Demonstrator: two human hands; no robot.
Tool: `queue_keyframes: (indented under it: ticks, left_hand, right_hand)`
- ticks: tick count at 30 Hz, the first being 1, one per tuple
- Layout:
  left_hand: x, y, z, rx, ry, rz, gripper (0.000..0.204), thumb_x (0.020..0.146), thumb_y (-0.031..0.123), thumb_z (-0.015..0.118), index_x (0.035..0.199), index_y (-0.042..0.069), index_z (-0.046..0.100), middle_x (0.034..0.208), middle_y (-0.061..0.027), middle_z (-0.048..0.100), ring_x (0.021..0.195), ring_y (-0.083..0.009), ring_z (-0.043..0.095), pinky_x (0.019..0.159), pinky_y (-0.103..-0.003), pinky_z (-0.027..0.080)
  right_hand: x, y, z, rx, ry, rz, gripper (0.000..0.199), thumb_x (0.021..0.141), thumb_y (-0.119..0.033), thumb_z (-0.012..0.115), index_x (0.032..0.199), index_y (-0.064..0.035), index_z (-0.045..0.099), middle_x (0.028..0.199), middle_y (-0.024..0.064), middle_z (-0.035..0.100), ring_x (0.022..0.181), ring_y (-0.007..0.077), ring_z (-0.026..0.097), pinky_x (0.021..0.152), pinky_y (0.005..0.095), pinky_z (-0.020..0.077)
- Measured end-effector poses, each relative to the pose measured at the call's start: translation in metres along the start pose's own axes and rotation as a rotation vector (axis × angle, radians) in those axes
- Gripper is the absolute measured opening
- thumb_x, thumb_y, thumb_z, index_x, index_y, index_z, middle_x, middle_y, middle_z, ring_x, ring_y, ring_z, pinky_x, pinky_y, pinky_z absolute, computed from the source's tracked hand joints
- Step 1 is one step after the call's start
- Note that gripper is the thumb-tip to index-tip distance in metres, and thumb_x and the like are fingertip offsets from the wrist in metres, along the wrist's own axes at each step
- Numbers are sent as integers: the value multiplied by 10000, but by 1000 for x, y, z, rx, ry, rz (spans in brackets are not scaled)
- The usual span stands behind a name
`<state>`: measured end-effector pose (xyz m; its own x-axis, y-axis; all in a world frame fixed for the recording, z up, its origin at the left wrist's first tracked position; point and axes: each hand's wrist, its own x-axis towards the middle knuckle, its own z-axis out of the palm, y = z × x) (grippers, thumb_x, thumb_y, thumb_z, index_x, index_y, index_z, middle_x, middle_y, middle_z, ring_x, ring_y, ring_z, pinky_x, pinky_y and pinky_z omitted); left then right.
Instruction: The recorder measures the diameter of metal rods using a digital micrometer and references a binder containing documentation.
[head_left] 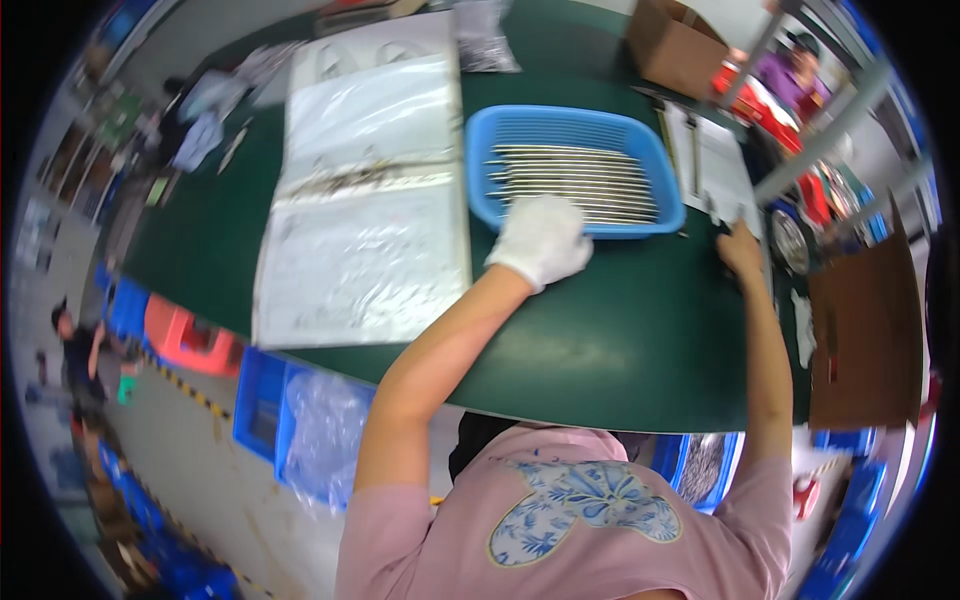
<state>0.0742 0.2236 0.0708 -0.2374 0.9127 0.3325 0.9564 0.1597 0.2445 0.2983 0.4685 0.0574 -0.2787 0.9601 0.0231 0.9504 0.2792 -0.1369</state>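
A blue plastic basket (665, 190) stands on the green table (600, 350), with several thin, shiny metal rods (590, 180) lying side by side in it. My left hand (543, 240), in a white glove, is at the basket's near rim by the rods' left part. Its fingers curl down out of sight, so what it grips, if anything, is hidden. My right hand (740, 250) is bare and reaches to the table's right side. Its fingers are closed around something dark, too blurred to name, beside white paper (722, 160) with a long, thin tool (695, 150) on it.
An open folder of clear sleeves (360, 265) lies left of the basket. Cardboard boxes stand at the back right (675, 45) and right edge (865, 330). Blue bins (262, 390) sit below the table's front. Another person (795, 75) is beyond the metal frame at right.
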Motion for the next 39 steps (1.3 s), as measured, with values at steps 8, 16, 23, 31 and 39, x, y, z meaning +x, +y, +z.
queue_keyframes:
  ticks: [8, 16, 23, 31, 39]
  left_hand:
    - [-31, 13, -13, -133, -111, 106, 198, 629, 197, 528, 576, 16, 587, 598, -152, 573, 611, -313, 583, 587, -414, 470]
    - [-45, 6, -33, -197, -252, 185, 299, 685, 301, 544, 616, 12, 571, 652, -150, 571, 660, -304, 576, 602, -404, 460]
    - [24, -37, -27, 28, -172, -18, 202, 799, 197, 481, 899, 72, 605, 884, -107, 562, 817, -290, 543, 730, -388, 438]
    - [92, -1, 13, 401, -501, 260, 154, 757, 100, 502, 843, 29, 608, 840, -138, 610, 789, -303, 602, 678, -379, 482]
    - [105, 3, 1, 546, -876, 289, 225, 735, 89, 500, 905, 58, 645, 869, -143, 629, 817, -284, 613, 701, -354, 487]
  right_hand:
    - [-6, -11, -1, 70, -12, 115, 494, 740, -435, 480, 1048, -52, 534, 829, 178, 619, 699, 280, 617, 659, 384, 463]
    - [5, -2, 15, 129, 56, 71, 468, 799, -437, 419, 967, -33, 585, 787, 172, 620, 637, 299, 609, 651, 394, 464]
    - [-23, 28, -24, 1275, 111, 320, 375, 812, -334, 411, 960, -36, 585, 615, 82, 561, 438, 146, 467, 428, 313, 389]
    - [-64, 31, -64, 2439, -281, -74, 466, 746, -201, 380, 1150, 26, 430, 992, 155, 484, 638, 219, 467, 756, 405, 407]
    - [-64, -29, -70, 2213, -465, -119, 471, 668, -236, 370, 1042, 36, 460, 966, 202, 502, 583, 279, 523, 642, 439, 448]
